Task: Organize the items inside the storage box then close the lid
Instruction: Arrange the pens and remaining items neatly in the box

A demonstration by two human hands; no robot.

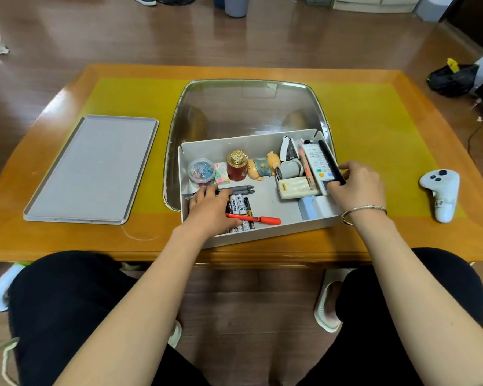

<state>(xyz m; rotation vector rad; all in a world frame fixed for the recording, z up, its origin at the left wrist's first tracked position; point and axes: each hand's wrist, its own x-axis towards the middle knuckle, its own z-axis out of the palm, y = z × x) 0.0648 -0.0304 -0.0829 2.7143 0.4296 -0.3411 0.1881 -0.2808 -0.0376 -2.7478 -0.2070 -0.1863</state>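
Inside the storage box (262,232): right hand (357,185) pinching black remote (331,162), seating it flush; left hand (207,207) flat, steadying batteries (239,203).

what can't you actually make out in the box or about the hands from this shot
- Batteries, head view: the left hand and the red pen cover part of them, so no count.
- Left hand's fingers: curled over the dark pens; whether they grip one is unclear.
- Remote control buttons: too small to read.
- Blue-white object in the box's near right corner: partly behind the right hand; identity unclear.
- Clip tub contents: blurred.
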